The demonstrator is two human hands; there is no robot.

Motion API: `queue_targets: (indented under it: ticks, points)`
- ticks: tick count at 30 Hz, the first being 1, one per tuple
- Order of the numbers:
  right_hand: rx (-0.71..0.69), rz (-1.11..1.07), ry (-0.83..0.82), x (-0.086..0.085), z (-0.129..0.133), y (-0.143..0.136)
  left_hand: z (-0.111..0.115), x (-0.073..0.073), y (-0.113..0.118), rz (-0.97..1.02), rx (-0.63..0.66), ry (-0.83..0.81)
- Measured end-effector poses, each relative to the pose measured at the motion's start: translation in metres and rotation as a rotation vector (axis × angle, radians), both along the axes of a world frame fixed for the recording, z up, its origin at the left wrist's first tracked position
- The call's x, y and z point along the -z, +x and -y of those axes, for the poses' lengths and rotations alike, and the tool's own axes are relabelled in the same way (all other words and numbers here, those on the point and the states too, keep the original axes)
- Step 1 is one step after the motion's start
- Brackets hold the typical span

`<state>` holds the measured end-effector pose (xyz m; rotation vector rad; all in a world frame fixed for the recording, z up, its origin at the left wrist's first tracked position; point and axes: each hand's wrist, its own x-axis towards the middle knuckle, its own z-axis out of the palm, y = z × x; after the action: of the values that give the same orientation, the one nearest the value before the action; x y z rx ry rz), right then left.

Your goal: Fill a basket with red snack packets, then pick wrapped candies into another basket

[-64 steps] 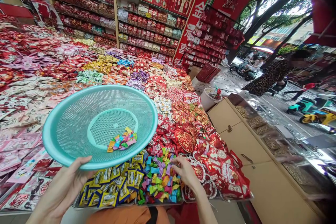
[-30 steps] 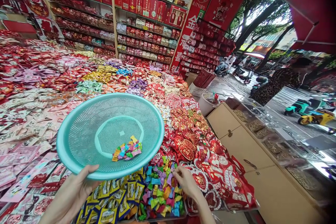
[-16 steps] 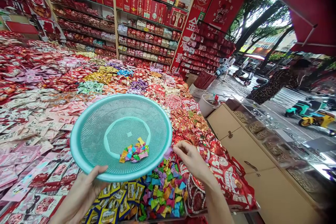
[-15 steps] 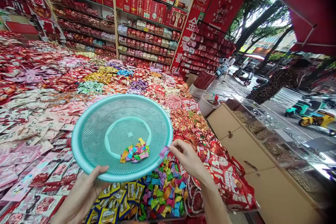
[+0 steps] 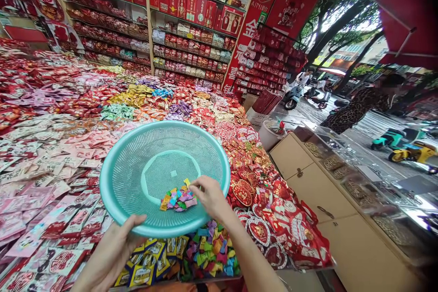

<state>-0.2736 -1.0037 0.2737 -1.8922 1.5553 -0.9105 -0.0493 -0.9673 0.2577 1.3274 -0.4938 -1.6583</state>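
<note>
A turquoise plastic colander (image 5: 107, 187) is held by my left hand (image 5: 119, 246), thumb over its near left rim and fingers underneath. In its bottom lies a small pile of wrapped candies (image 5: 178, 200) in yellow, orange, blue, green, pink and purple. My right hand (image 5: 208, 194) reaches over the right rim, its fingertips pinched together at the pile's right edge. What is between those fingertips is hidden. Below the colander, more colourful wrapped candies (image 5: 215, 248) fill a compartment. Beside them on the left are yellow-and-blue packets (image 5: 150, 260).
Small pink and white packets (image 5: 61, 169) spread to the left, and red heart-patterned bags (image 5: 284, 219) to the right. Shelves of red boxes (image 5: 188, 7) stand behind. A beige cabinet (image 5: 318, 191) is at the right, with a street, scooters (image 5: 412, 155) and a person (image 5: 359, 105) beyond.
My right hand has moved left from outside the rim, where it held a purple candy, to the pile inside the colander. The colander has shifted slightly right in view.
</note>
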Motion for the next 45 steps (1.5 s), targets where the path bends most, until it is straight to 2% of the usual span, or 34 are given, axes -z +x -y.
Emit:
queue_targets:
  ticks: [2,4,7,12,16,24,35,40,45]
  points:
    - [0.128,0.101,-0.089,-0.005,-0.010,-0.019,0.002,0.001,0.002,0.004,-0.032,-0.001]
    - [0.256,0.177,-0.129,-0.003,-0.022,-0.042,0.004,0.002,0.003,0.022,-0.059,0.002]
    - [0.362,0.131,-0.057,0.021,-0.043,-0.073,0.007,0.001,0.007,0.042,-0.055,-0.014]
    - [0.169,-0.084,0.275,0.078,-0.071,-0.092,0.010,0.003,0.014,0.055,-0.025,-0.047]
    - [0.120,-0.090,0.379,0.099,-0.079,-0.086,0.010,0.003,0.017,0.069,-0.044,-0.048]
    - [0.112,-0.090,0.459,0.110,-0.075,-0.084,0.008,0.004,0.017,0.061,-0.044,-0.049]
    - [0.112,-0.031,0.417,0.109,-0.073,-0.082,0.008,0.009,0.018,0.056,-0.039,-0.059]
    - [0.152,0.093,0.390,0.114,-0.072,-0.081,0.008,0.006,0.016,0.064,-0.062,-0.038]
    - [0.147,0.243,0.419,0.110,-0.073,-0.080,0.007,0.004,0.016,0.067,-0.053,-0.025]
